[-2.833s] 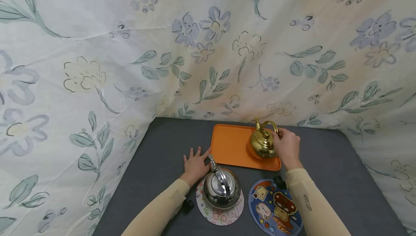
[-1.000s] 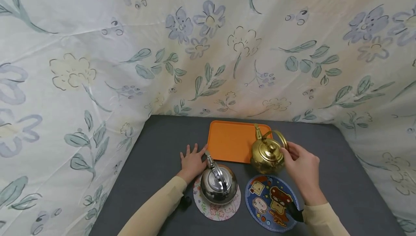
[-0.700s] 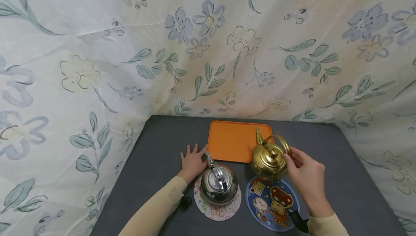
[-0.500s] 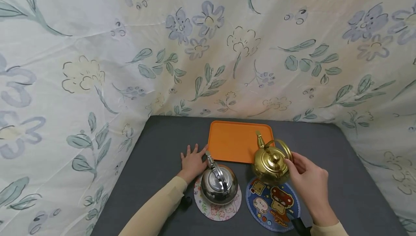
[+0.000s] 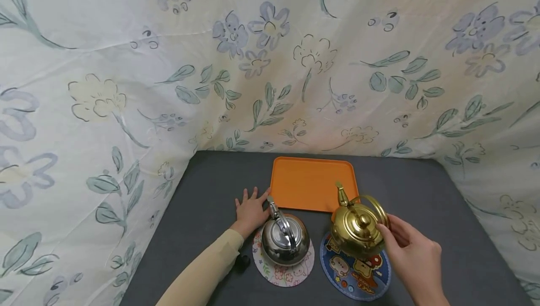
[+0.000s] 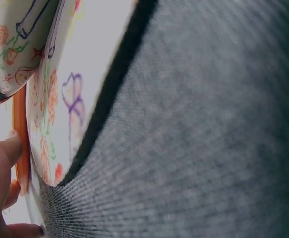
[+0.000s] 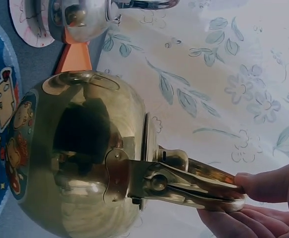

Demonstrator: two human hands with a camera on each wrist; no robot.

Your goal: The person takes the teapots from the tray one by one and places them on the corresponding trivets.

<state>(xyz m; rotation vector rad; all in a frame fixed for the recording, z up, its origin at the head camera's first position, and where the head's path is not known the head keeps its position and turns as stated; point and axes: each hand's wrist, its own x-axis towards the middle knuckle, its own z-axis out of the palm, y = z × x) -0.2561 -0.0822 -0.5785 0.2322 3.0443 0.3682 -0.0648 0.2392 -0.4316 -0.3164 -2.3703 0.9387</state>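
Pinching gold kettle (image 7: 80,148) handle, right hand (image 7: 263,198), wrist view only, left hand (image 5: 251,212) flat.

Take the tray (image 5: 310,179) as the landmark: it lies on the tabletop (image 5: 211,175), toward the back, before the hanging cloth (image 5: 270,62). Just before its near left corner a kettle (image 5: 285,238) stands on a round mat (image 5: 281,275). Before its near right corner a second kettle (image 5: 356,231) is over another mat (image 5: 358,275), perhaps not resting on it. The left hand (image 5: 251,212) lies flat beside the tray's left corner; the right hand (image 5: 415,259) has its grip on that second kettle's handle.
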